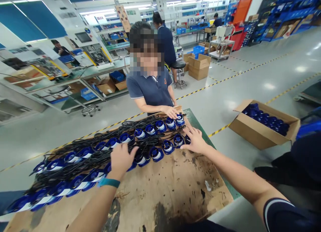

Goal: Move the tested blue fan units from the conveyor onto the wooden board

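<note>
Two long rows of round blue plastic housings with white labels, one of them a housing in the near row, lie on the wooden board. Bundles of black cable run between and behind the rows. My left hand, with a teal band at its wrist, rests over the near row with thumb and fingers apart. My right hand is at the right end of that row, fingers spread around the end housing, which it partly hides. Neither hand visibly grasps anything.
Across the board, a co-worker's hand touches the far row's end housing. The stained wooden board lies on a green table. A cardboard box of blue parts stands on the floor to the right.
</note>
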The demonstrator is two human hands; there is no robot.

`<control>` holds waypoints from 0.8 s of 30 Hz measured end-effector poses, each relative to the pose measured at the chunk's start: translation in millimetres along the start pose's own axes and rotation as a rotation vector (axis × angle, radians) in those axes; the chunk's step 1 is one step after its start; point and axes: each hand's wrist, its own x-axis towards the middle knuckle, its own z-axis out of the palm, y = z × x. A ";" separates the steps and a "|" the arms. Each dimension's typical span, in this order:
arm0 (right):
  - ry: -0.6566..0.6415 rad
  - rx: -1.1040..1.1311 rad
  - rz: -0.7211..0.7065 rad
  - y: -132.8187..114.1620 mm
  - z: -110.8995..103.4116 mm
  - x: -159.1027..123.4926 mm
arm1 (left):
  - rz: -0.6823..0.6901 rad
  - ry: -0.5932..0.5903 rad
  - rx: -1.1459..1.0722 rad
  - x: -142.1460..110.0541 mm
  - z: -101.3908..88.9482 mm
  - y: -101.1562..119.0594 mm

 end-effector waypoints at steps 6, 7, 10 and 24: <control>-0.218 -0.079 -0.062 14.1 23.0 5.8 | 0.395 -0.044 -0.104 -25.3 10.2 76.8; -0.225 -0.081 -0.069 14.8 25.5 10.4 | 0.385 -0.079 -0.101 -23.5 13.5 81.9; -0.214 -0.098 -0.082 15.3 29.8 18.5 | 0.345 -0.167 -0.108 -15.2 20.0 86.1; -0.012 0.026 0.031 -6.3 28.3 10.6 | 0.342 0.005 -0.029 -26.0 20.8 91.8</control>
